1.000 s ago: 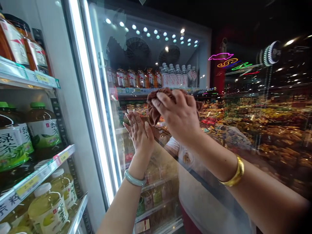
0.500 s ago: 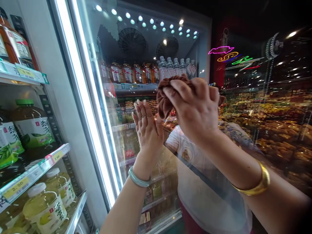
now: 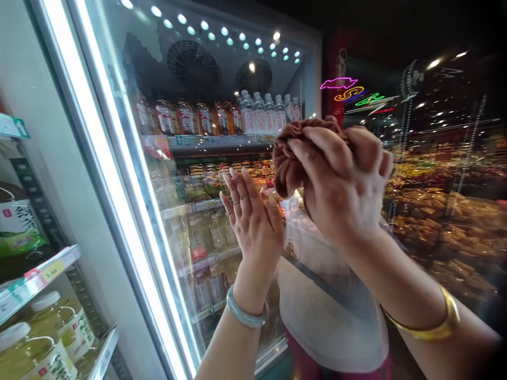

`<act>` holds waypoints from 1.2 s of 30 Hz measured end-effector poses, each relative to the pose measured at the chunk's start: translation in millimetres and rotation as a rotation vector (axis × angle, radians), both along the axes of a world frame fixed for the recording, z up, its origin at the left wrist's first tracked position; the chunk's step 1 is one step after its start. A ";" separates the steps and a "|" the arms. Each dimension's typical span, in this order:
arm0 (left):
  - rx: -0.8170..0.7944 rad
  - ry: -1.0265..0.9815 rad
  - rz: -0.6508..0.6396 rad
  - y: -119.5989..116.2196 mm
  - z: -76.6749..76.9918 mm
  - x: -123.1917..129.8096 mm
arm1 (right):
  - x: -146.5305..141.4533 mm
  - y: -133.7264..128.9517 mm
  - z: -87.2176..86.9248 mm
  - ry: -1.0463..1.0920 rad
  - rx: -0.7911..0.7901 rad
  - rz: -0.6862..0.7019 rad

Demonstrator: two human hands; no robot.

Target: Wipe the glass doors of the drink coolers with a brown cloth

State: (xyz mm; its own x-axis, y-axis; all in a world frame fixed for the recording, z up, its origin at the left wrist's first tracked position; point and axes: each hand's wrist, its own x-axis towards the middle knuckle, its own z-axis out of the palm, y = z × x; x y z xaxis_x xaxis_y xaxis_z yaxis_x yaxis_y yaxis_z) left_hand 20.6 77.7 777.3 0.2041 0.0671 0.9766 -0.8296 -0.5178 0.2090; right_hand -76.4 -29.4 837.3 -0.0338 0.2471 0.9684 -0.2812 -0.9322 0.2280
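My right hand (image 3: pixel 346 184), with a gold bangle on its wrist, grips a bunched brown cloth (image 3: pixel 291 153) raised at the glass pane (image 3: pixel 170 184) of a lit drinks fridge. The cloth seems pressed to the glass, and the fingertips are partly hidden in its folds. Lower and to the left, my left hand (image 3: pixel 253 221) is held up flat against the pane, fingers stretched out. It wears rings and a pale green bangle (image 3: pixel 246 311). A reflection of a person in a white shirt (image 3: pixel 328 301) shows in the glass.
Left of the bright light strip (image 3: pixel 99 184), an open shelf edge (image 3: pixel 51 274) carries price labels, with bottles (image 3: pixel 65 322) below. Behind or mirrored in the glass stand rows of bottles (image 3: pixel 206 119). Neon signs and piled packaged goods (image 3: pixel 447 221) appear at the right.
The view has swung right, so the fridge and shelves sit farther left. My right hand has moved right across the glass with the cloth; my left hand has shifted right too, still flat.
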 end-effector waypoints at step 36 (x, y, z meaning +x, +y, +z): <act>0.115 -0.113 -0.106 -54.0 -39.9 -51.5 | -48.3 -49.1 -44.6 -0.027 -0.047 -0.080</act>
State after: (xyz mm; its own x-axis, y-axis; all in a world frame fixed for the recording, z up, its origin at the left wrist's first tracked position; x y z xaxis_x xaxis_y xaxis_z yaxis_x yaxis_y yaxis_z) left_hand -30.9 23.7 737.4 0.0928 -0.0620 0.9937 -0.8955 -0.4415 0.0561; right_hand -124.7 -78.5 792.6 -0.0379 0.2955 0.9546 -0.3613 -0.8947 0.2626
